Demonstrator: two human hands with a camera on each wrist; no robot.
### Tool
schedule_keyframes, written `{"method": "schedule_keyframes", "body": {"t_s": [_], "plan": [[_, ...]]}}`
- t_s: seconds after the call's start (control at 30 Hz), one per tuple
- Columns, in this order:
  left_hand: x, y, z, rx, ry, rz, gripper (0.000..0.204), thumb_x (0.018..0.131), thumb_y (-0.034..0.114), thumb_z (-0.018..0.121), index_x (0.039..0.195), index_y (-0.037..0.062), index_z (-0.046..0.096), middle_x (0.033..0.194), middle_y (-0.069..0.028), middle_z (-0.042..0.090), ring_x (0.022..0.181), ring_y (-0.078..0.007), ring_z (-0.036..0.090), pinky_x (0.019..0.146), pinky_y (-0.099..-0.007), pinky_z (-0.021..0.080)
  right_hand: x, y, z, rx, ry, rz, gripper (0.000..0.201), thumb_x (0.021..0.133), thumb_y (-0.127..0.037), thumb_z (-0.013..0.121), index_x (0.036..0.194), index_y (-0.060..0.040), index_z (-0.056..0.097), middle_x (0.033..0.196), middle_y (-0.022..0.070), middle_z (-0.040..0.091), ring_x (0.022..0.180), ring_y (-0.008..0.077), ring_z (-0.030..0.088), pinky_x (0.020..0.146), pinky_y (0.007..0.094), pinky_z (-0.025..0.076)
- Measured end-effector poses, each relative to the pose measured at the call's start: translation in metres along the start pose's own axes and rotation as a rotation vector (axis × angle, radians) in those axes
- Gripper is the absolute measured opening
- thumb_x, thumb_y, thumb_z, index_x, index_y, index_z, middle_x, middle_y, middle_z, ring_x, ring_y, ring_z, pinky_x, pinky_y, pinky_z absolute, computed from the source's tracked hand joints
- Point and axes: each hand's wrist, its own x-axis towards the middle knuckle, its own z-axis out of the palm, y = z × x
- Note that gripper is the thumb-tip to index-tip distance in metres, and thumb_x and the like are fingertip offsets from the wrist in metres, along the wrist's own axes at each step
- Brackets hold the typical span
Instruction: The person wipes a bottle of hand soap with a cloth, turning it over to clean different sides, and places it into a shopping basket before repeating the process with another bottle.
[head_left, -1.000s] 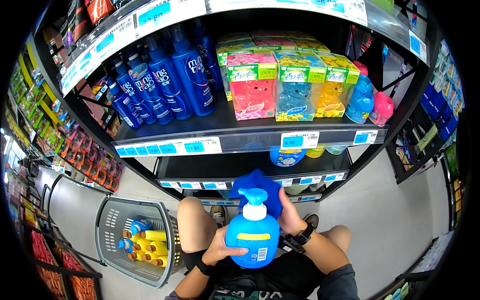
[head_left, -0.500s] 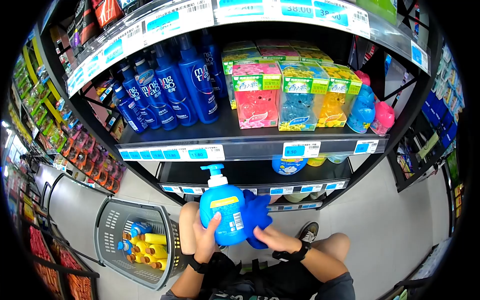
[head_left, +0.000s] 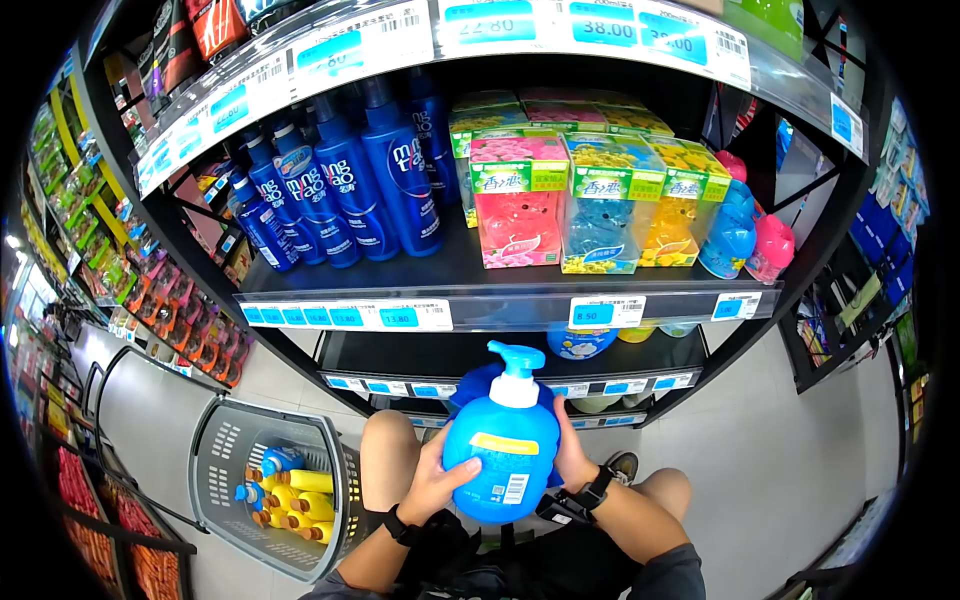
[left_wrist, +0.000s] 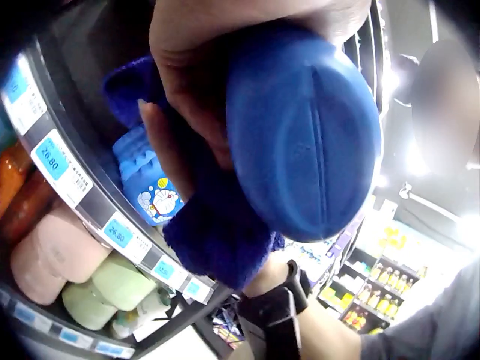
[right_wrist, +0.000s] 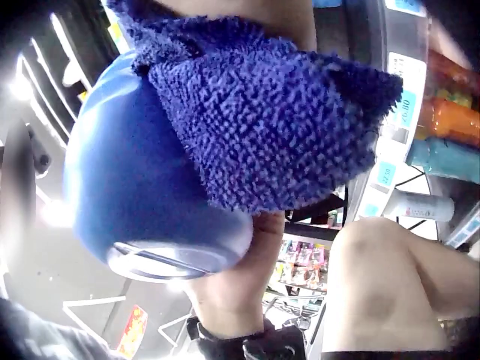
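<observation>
A blue pump bottle with a yellow strip and a barcode label is held upright in front of the person. My left hand grips its left side, thumb across the front. On the other side, my right hand holds a fuzzy dark blue cloth against the back of the bottle. In the head view most of this cloth is hidden behind the bottle, as are the right fingers. The bottle's base faces the left wrist camera.
Left of the knees stands a grey basket with yellow bottles and blue-topped ones. Ahead, a black shelf bears blue spray bottles and boxed pink, blue and yellow items. A blue container stands on the lower shelf.
The bottle swung left and tilted, showing the cloth at its right side, then came back rightward to the middle and upright. The cloth is behind it again.
</observation>
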Motion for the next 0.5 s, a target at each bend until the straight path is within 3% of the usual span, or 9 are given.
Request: {"method": "schedule_keyframes", "body": {"t_s": [0.03, 0.13, 0.17, 0.23, 0.27, 0.37, 0.43, 0.47, 0.5], "plan": [[0.003, -0.001, 0.001, 0.002, -0.006, -0.003, 0.051, 0.080, 0.018, 0.064, 0.120, -0.0054, 0.044, 0.105, -0.0116, 0.057, 0.093, -0.0163, 0.056, 0.083, -0.0293, 0.046, 0.005, 0.002, -0.004, 0.015, 0.011, 0.027, 0.073, 0.087, -0.063, 0.030, 0.132, -0.0057, 0.037, 0.128, 0.0135, 0.047, 0.114, 0.0242, 0.050, 0.097, 0.0370, 0.039], [0.012, 0.009, 0.010, 0.459, 0.102, 0.032, 0.042, 0.082, 0.018, 0.061, 0.118, -0.0005, 0.049, 0.109, -0.0141, 0.054, 0.099, -0.0190, 0.051, 0.086, -0.0308, 0.041, 0.008, 0.005, -0.009, 0.140, 0.008, 0.047, 0.071, 0.087, -0.061, 0.031, 0.130, -0.0057, 0.039, 0.126, 0.0142, 0.049, 0.113, 0.0245, 0.051, 0.097, 0.0370, 0.040], [0.017, 0.012, 0.009, 0.468, 0.098, 0.034, 0.042, 0.082, 0.018, 0.061, 0.118, -0.0005, 0.049, 0.109, -0.0141, 0.054, 0.099, -0.0190, 0.051, 0.086, -0.0308, 0.041, 0.009, 0.006, -0.009, 0.217, -0.025, 0.059, 0.070, 0.088, -0.061, 0.031, 0.130, -0.0057, 0.039, 0.127, 0.0143, 0.048, 0.113, 0.0246, 0.050, 0.097, 0.0370, 0.040], [0.027, 0.014, 0.007, 1.134, 0.192, 0.398, 0.037, 0.083, 0.015, 0.057, 0.117, 0.0032, 0.051, 0.108, -0.0153, 0.050, 0.098, -0.0259, 0.046, 0.086, -0.0356, 0.037, 0.008, 0.007, 0.001, 0.211, -0.032, 0.031, 0.069, 0.088, -0.060, 0.031, 0.131, -0.0063, 0.038, 0.127, 0.0137, 0.048, 0.113, 0.0248, 0.050, 0.097, 0.0379, 0.039], [0.028, 0.012, 0.015, 1.181, 0.222, 0.416, 0.035, 0.083, 0.012, 0.055, 0.117, 0.0050, 0.053, 0.107, -0.0161, 0.047, 0.096, -0.0318, 0.042, 0.085, -0.0396, 0.034, 0.009, 0.014, 0.003, 0.211, -0.003, 0.003, 0.070, 0.088, -0.061, 0.030, 0.131, -0.0066, 0.037, 0.128, 0.0137, 0.047, 0.114, 0.0256, 0.049, 0.098, 0.0392, 0.039], [0.020, 0.003, 0.037, 1.364, 0.113, 0.405, 0.051, 0.080, 0.028, 0.060, 0.124, 0.0054, 0.046, 0.121, -0.0189, 0.042, 0.108, -0.0371, 0.040, 0.091, -0.0470, 0.032, 0.009, 0.030, 0.000, 0.240, 0.019, -0.011, 0.069, 0.088, -0.060, 0.030, 0.133, -0.0072, 0.034, 0.131, 0.0130, 0.044, 0.116, 0.0267, 0.048, 0.098, 0.0411, 0.038], [0.007, 0.009, 0.061, 1.537, 0.000, 0.324, 0.068, 0.072, 0.033, 0.068, 0.127, 0.0036, 0.041, 0.130, -0.0220, 0.036, 0.119, -0.0432, 0.032, 0.097, -0.0528, 0.026, 0.006, 0.031, 0.004, 0.274, 0.046, -0.012, 0.066, 0.089, -0.058, 0.032, 0.133, -0.0083, 0.035, 0.130, 0.0119, 0.045, 0.115, 0.0239, 0.049, 0.098, 0.0403, 0.038], [0.005, 0.003, 0.058, 1.493, 0.026, 0.325, 0.085, 0.065, 0.037, 0.074, 0.131, 0.0018, 0.034, 0.133, -0.0252, 0.031, 0.122, -0.0446, 0.030, 0.098, -0.0502, 0.030, 0.007, 0.032, 0.002, 0.283, 0.041, -0.012, 0.067, 0.089, -0.058, 0.032, 0.133, -0.0077, 0.034, 0.131, 0.0129, 0.044, 0.116, 0.0249, 0.048, 0.098, 0.0402, 0.038], [0.005, 0.000, 0.054, 1.493, 0.025, 0.324, 0.085, 0.065, 0.037, 0.074, 0.131, 0.0018, 0.034, 0.133, -0.0252, 0.031, 0.122, -0.0446, 0.030, 0.098, -0.0502, 0.030, 0.007, 0.032, 0.001, 0.285, 0.042, -0.012, 0.067, 0.089, -0.058, 0.032, 0.133, -0.0077, 0.034, 0.131, 0.0129, 0.044, 0.116, 0.0249, 0.048, 0.098, 0.0402, 0.038]]}}
